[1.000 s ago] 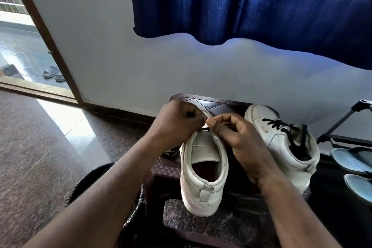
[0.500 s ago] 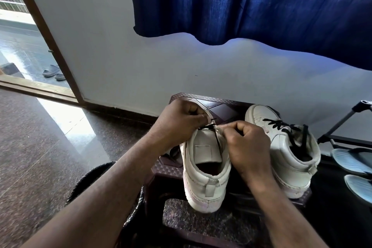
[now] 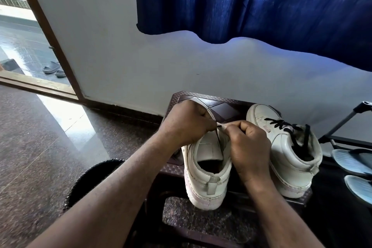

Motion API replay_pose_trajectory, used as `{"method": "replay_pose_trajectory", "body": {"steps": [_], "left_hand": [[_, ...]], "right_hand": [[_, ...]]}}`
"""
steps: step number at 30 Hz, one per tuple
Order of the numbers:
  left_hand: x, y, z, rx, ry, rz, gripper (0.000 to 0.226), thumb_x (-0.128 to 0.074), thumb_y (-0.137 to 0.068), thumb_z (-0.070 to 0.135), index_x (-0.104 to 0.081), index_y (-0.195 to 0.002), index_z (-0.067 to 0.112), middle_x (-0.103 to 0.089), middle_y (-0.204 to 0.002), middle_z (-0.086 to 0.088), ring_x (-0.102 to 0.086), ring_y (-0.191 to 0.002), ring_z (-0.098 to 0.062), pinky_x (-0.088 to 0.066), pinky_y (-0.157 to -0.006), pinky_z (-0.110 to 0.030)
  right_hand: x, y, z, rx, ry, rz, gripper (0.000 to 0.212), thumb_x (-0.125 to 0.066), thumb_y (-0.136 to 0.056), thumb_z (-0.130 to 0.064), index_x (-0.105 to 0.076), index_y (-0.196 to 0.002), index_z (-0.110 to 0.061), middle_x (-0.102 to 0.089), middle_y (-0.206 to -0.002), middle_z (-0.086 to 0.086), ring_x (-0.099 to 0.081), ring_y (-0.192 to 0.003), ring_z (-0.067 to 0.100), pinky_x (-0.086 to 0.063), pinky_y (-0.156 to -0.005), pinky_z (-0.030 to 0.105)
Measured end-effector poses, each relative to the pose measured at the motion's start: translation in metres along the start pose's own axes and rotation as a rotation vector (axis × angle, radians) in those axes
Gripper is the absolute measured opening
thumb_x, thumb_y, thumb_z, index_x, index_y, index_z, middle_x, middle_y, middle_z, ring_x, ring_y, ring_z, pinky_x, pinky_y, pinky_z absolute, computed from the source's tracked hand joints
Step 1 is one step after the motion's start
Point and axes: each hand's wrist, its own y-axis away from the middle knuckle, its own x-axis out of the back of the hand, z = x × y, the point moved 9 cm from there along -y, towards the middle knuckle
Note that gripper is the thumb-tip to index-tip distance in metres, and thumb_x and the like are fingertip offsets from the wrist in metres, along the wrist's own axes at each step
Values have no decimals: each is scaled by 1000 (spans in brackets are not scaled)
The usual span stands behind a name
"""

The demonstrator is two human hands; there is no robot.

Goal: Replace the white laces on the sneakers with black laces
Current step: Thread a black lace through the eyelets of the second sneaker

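The nearer white sneaker (image 3: 207, 183) stood on a dark brown stool (image 3: 221, 106) by the white wall (image 3: 120, 56). Above it, the left hand (image 3: 187, 125) and right hand (image 3: 247, 147) met, curled fingers pinching a black lace (image 3: 219, 141). The black-laced second sneaker (image 3: 285, 151) sat just beside. A blue curtain (image 3: 261, 6) hung overhead, and the speckled floor (image 3: 40, 147) gleamed.

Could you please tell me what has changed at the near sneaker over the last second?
A black lace has come into view: the left hand now pinches its end and has drawn it up, so it runs down across the tongue of the near sneaker. The right hand has curled tighter on the sneaker's eyelet edge. Both sneakers stayed on the stool, the far sneaker still black-laced.
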Motion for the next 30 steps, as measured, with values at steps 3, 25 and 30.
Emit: {"method": "replay_pose_trajectory", "body": {"steps": [3,25,30], "left_hand": [[0,0,1,10,-55,17,27,-80,-77,35,-73,-78,9,-73,-78,-7,-69,-81,-24,-58,-69,-40],[-5,-3,-2,-56,-72,39,25,-80,-83,37,-72,-70,17,-63,-58,8,-56,-61,-7,-40,-54,-25],[1,-2,-7,-20,-112,63,20,-74,-83,32,-71,-67,21,-68,-65,4,-66,-74,-21,-50,-60,-29]], "right_hand": [[0,0,-1,0,-8,-4,19,-68,-88,-22,-76,-72,-25,-72,-71,-22,-64,-74,-5,-41,-61,7],[-5,8,-6,-5,-140,-9,22,-72,-93,-29,-78,-74,-19,-74,-70,-9,-63,-66,0,-46,-65,20],[-16,13,-7,-19,-185,-62,22,-72,-94,-36,-80,-80,-21,-77,-78,-12,-68,-77,3,-48,-69,14]]}}
